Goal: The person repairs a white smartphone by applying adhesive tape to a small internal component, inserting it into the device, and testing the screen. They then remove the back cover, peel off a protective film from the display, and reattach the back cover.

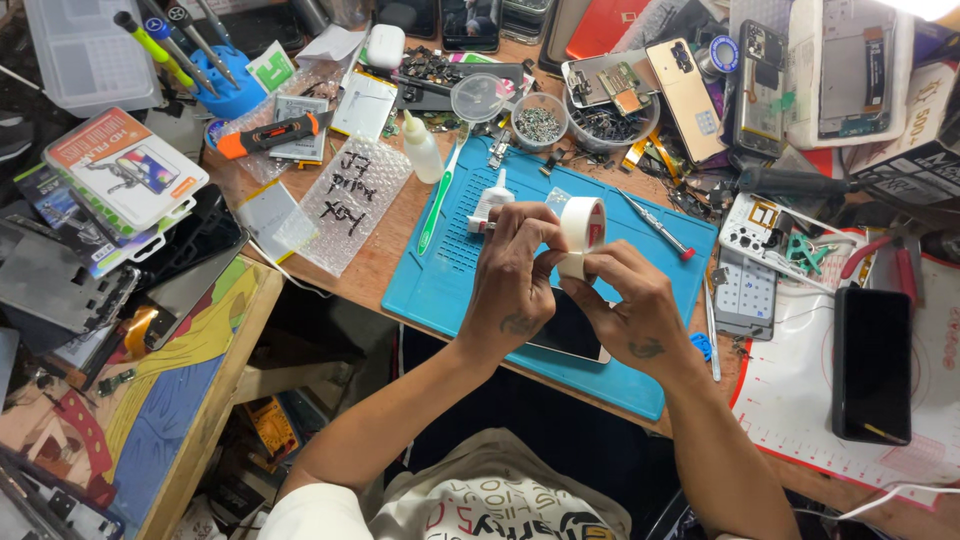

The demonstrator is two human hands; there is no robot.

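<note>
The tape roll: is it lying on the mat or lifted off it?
Lifted. Both hands, left and right, hold the tape roll above the blue mat.

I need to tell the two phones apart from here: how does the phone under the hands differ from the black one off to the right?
The phone under the hands lies on the blue mat, mostly hidden by the left hand and right hand holding a tape roll; its edge looks light. The black phone lies in full view on the white mat, untouched, with a dark body. Both lie flat with dark faces up.
</note>
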